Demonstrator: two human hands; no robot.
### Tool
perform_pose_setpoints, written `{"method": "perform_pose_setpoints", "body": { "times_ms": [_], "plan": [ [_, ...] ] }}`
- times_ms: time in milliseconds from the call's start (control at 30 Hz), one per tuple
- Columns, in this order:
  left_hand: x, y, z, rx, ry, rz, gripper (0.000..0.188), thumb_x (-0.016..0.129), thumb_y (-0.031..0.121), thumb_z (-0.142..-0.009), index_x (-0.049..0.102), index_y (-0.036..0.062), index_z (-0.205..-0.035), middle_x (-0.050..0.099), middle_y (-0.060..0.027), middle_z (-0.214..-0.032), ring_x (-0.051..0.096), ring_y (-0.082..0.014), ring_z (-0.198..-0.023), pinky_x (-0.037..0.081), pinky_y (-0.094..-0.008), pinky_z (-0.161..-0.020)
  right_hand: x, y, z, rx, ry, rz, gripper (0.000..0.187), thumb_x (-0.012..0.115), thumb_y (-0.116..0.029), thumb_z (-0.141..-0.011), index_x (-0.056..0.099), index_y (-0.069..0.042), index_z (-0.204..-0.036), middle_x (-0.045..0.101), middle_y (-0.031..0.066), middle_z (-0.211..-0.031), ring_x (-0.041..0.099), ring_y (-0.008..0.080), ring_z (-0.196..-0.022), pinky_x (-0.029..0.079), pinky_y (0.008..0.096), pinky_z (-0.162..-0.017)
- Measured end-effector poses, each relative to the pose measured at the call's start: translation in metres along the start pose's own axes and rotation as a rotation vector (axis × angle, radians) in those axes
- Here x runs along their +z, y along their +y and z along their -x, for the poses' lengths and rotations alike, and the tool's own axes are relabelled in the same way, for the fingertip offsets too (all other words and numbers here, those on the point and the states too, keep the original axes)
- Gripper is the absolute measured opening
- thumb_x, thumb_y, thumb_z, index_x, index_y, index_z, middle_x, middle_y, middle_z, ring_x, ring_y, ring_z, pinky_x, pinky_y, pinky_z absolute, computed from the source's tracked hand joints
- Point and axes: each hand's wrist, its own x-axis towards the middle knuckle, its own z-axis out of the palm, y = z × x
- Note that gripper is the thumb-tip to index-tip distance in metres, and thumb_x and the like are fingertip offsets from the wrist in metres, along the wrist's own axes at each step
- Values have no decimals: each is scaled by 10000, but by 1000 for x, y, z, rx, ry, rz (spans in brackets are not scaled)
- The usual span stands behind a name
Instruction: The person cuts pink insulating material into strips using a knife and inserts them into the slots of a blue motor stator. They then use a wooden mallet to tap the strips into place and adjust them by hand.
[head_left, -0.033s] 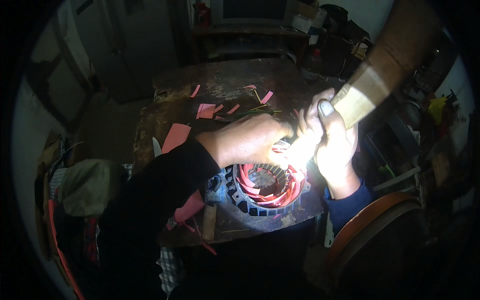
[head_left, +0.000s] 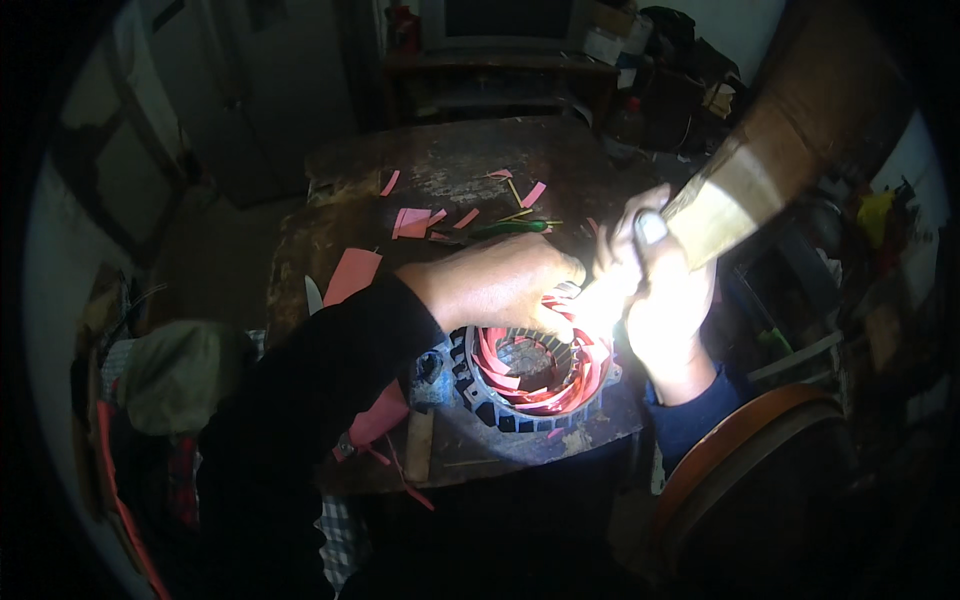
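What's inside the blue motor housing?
Pink-red strips surround a slotted inner ring. The far side of the housing is mostly covered by the left hand and glare, so can't be seen.

A blue-grey, finned metal stator ring point(head_left: 547, 404) sits at 5 o'clock on a dark rectangular wooden table point(head_left: 440, 150). Behind it, at 12 o'clock, lies a slim green tool point(head_left: 515, 227); at 10 o'clock, a pink rectangular paper sheet point(head_left: 353, 273).

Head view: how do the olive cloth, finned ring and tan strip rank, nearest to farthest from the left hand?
1. Finned ring, just below the left hand.
2. Tan strip, lower left of the hand.
3. Olive cloth, well off to the left.
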Motion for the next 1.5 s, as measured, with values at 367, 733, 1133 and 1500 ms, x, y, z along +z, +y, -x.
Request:
{"method": "perform_pose_setpoints", "body": {
  "times_ms": [367, 733, 1133, 1500],
  "plan": [
    [22, -18, -3, 195, 237, -3, 488, 944, 304, -908, 821, 10, -1278, 823, -254, -1139, 792, -447, -1068, 616, -497, -970, 16, -23, 8, 144, 132, 336, 276, 630, -317, -1139, 648, -67, -1024, 622, 35, -790, 618, 169, -672, 493, 330, -611],
    [22, -14, 1, 37, 160, -80, 366, 877, 228, -983, 785, -8, -1248, 809, -194, -1083, 783, -324, -1080, 612, -443, -1020, 18, -33, 23, -27, 32, 699, 295, 633, -261, -1098, 651, -3, -1240, 671, 121, -922, 686, 246, -805, 562, 432, -734],
    [24, -7, -11, 366, 175, -144, 390, 896, 305, -939, 797, 38, -1207, 837, -150, -1079, 795, -370, -1007, 612, -479, -909, -30, -48, 42, 13, -146, 30, 239, 734, -194, -1054, 546, -58, -1112, 582, 59, -880, 623, 162, -801, 568, 358, -787],
    [26, -4, -5, 379, 219, -150, 315, 846, 351, -991, 834, 75, -1141, 832, -154, -963, 813, -354, -901, 632, -483, -846, -8, -56, 40, 87, -122, 83, 172, 692, -117, -1063, 547, -32, -1102, 672, 69, -859, 693, 139, -745, 594, 303, -637]
  ]
}}
